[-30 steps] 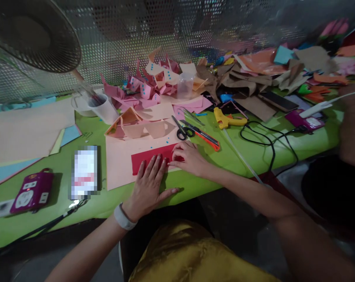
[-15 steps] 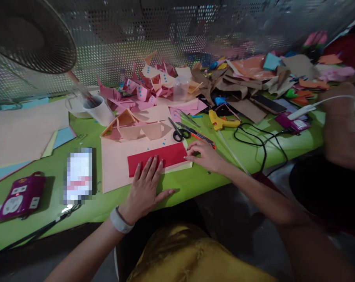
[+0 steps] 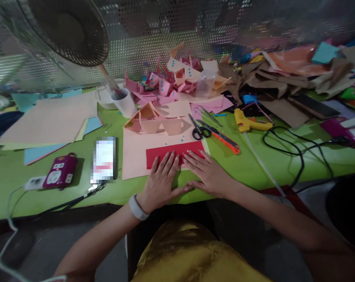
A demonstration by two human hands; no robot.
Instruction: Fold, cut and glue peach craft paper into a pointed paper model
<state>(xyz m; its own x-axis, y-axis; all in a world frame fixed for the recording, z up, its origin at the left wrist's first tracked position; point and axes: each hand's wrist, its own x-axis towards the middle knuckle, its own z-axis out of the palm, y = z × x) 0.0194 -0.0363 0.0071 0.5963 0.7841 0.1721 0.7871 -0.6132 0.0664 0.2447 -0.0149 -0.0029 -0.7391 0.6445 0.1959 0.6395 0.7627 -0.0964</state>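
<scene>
Red paper strip (image 3: 174, 152) lies flat across a peach sheet (image 3: 134, 154) on the green bench (image 3: 247, 164), a long smooth rectangle with crisp edges, and both hands are down on its near edge. Left hand (image 3: 162, 183) is spread palm-down, fingers straight toward 12 o'clock, tips on the strip, thumb swung out to 3 o'clock; nothing gripped, just pressing flat. Right hand (image 3: 208, 174) lies flat too, fingers angled toward 10 o'clock onto the strip's right end, thumb meeting the left thumb, grasping nothing. White band (image 3: 136, 207) rings the left wrist. At 1 o'clock from the strip, black-handled scissors (image 3: 198, 129) beside an orange cutter (image 3: 224, 139); further out a yellow glue gun (image 3: 249, 122)
</scene>
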